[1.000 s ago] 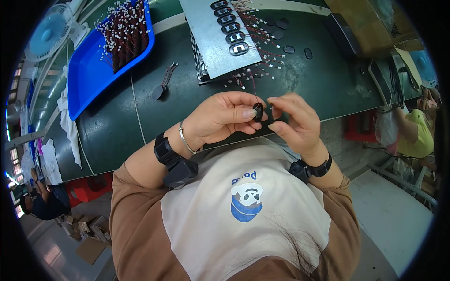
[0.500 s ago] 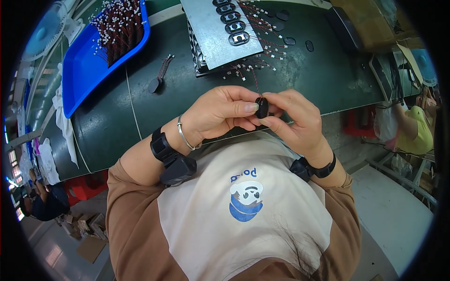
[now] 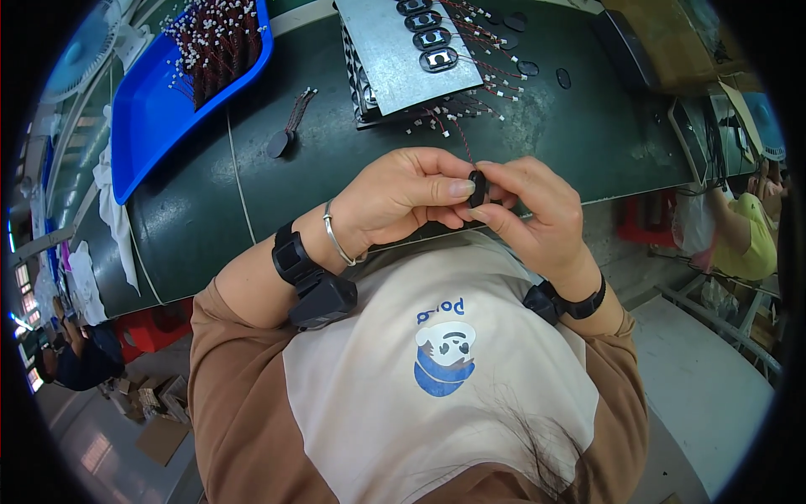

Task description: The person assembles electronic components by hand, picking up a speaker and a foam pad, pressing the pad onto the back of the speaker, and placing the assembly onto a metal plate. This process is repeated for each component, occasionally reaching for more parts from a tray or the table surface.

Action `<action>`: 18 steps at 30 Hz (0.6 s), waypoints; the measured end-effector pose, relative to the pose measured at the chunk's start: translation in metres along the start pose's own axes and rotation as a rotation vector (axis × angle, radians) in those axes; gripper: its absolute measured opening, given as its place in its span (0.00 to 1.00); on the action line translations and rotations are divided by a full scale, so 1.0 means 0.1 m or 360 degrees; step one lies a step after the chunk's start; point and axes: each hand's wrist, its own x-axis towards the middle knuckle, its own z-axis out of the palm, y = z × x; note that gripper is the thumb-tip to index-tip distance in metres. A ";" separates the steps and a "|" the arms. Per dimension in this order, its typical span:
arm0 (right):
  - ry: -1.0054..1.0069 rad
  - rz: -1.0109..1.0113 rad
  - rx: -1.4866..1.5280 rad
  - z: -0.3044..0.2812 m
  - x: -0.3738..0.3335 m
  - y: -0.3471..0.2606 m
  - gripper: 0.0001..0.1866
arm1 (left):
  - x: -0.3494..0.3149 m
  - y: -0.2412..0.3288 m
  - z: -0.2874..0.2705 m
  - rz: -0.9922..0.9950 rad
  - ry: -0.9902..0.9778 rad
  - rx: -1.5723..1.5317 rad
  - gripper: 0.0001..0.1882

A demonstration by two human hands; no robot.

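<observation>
"Saw any writing close up?"

"Found blue lettering [image 3: 440, 312] on the cream front of the shirt [image 3: 361, 378], partly lost in creases, just beyond a blue-and-white cartoon print [image 3: 443, 361]."

"And past that?"

"Spotted a bangle [image 3: 331, 227] and a black strap [image 3: 293, 258] on the left wrist. Held a small black oval piece [image 3: 478, 190] almost edge-on near the table's edge, pinched in the left hand [image 3: 411, 191] between thumb and fingers. Gripped it from the other side too, with thumb and forefinger of the right hand [image 3: 537, 202] closed on it."

"Read anything on that piece?"

"Too small to tell. Traced only a twisted red wire [image 3: 463, 141] leading up from it."

"And farther off?"

"Noticed a dark round piece [image 3: 280, 144] with wires, lying apart on the left. Beyond, saw a metal plate [image 3: 399, 71] bearing a row of black ovals [image 3: 439, 59], and, to its right, loose black discs [image 3: 527, 68]. Last, made out a blue tray [image 3: 138, 155] heaped with white-plugged wires [image 3: 220, 50], and a blurred fan [image 3: 86, 57]."
</observation>
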 end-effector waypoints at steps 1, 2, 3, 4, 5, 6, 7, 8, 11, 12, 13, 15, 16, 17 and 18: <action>-0.0022 0.0005 0.0006 0.00 0.00 0.00 0.19 | 0.00 0.00 0.00 0.0001 0.0004 0.0001 0.10; -0.0025 0.0005 0.0008 0.00 -0.01 0.00 0.19 | 0.00 -0.01 0.00 0.0003 0.0006 0.0000 0.10; -0.0024 0.0008 -0.0004 0.00 -0.01 0.00 0.19 | 0.00 -0.01 0.00 0.0003 0.0012 0.0004 0.10; -0.0023 0.0012 -0.0015 0.00 -0.01 -0.01 0.19 | 0.00 -0.01 0.00 0.0003 0.0018 0.0009 0.09; -0.0021 0.0016 -0.0027 0.00 -0.01 -0.01 0.19 | 0.00 -0.01 0.00 0.0003 0.0024 0.0014 0.09; -0.0021 0.0015 -0.0027 0.00 -0.01 -0.01 0.19 | 0.00 -0.01 0.00 0.0004 0.0025 0.0014 0.09; -0.0026 0.0010 -0.0045 0.01 -0.02 -0.01 0.19 | 0.00 -0.02 0.00 0.0014 0.0028 0.0019 0.09; -0.0027 0.0005 -0.0065 0.01 -0.02 -0.01 0.19 | 0.00 -0.02 0.00 0.0024 0.0030 0.0027 0.09; 0.0018 -0.0017 -0.0106 0.03 -0.02 -0.03 0.19 | -0.02 -0.02 0.02 0.0063 0.0040 0.0093 0.10; 0.0063 -0.0030 -0.0125 0.06 -0.02 -0.04 0.19 | -0.04 -0.02 0.03 0.0090 0.0051 0.0148 0.10; 0.0111 -0.0046 -0.0147 0.07 -0.01 -0.04 0.18 | -0.05 -0.02 0.05 0.0118 0.0059 0.0207 0.11; 0.0118 -0.0119 -0.0221 0.07 0.00 -0.03 0.19 | -0.08 -0.03 0.08 0.0164 0.0130 0.0341 0.11; 0.0118 -0.0189 -0.0290 0.07 0.00 -0.01 0.20 | -0.10 -0.04 0.11 0.0209 0.0207 0.0469 0.12; 0.0118 -0.0259 -0.0359 0.07 0.00 0.00 0.20 | -0.11 -0.05 0.13 0.0256 0.0284 0.0596 0.12; 0.0127 -0.0260 -0.0362 0.09 0.00 0.01 0.20 | -0.13 -0.06 0.16 0.0254 0.0279 0.0605 0.12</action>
